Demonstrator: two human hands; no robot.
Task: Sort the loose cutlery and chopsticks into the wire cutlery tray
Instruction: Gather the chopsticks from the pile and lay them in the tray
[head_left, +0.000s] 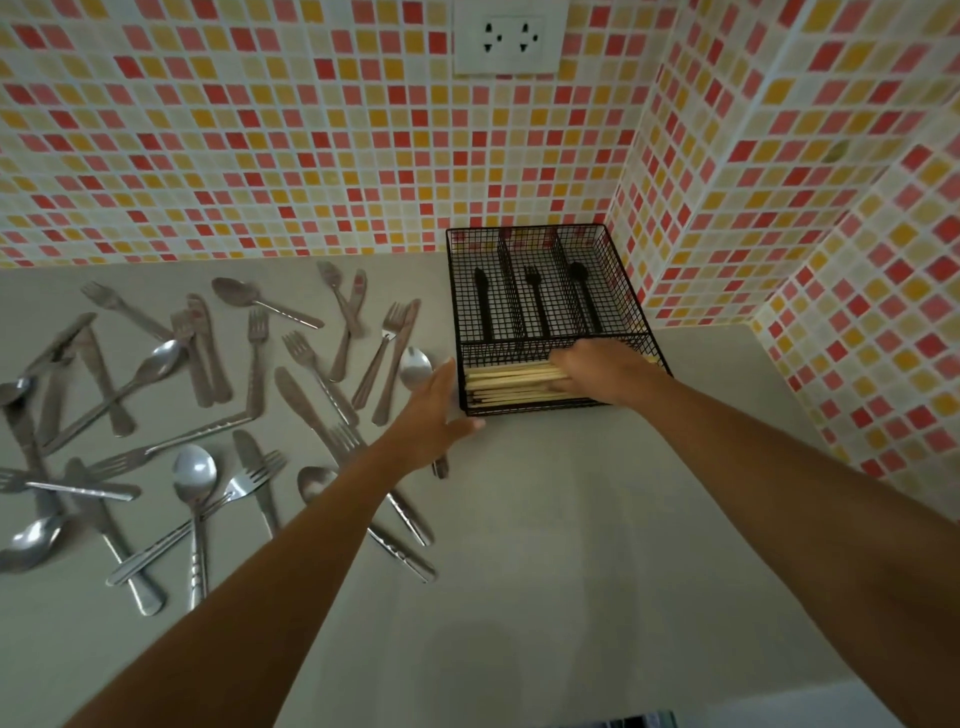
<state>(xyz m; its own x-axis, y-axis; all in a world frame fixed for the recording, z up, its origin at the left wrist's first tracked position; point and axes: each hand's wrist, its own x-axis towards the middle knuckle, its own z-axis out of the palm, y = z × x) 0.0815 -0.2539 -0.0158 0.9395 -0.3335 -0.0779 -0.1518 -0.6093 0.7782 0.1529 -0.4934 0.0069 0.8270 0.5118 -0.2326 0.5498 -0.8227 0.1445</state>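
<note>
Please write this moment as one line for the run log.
left hand: open beside tray | right hand: on chopsticks, tray front | cutlery: loose on counter

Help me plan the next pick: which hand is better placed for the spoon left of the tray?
Likely left: the left hand lies open beside that spoon; the right hand rests on the chopsticks inside the wire tray.

Bench (571, 519), seen from above. The wire cutlery tray (524, 227) stands at the far right, in the corner where two walls meet. Its three far compartments lie side by side. Its near compartment runs left to right and holds the chopsticks (511, 382), laid crosswise. My right hand (597, 366) lies on them. My left hand (434, 410) is at the tray's near left corner. Loose cutlery (195, 470) lies scattered and overlapping across the bench left of the tray. A socket (508, 36) sits on the far wall above.
</note>
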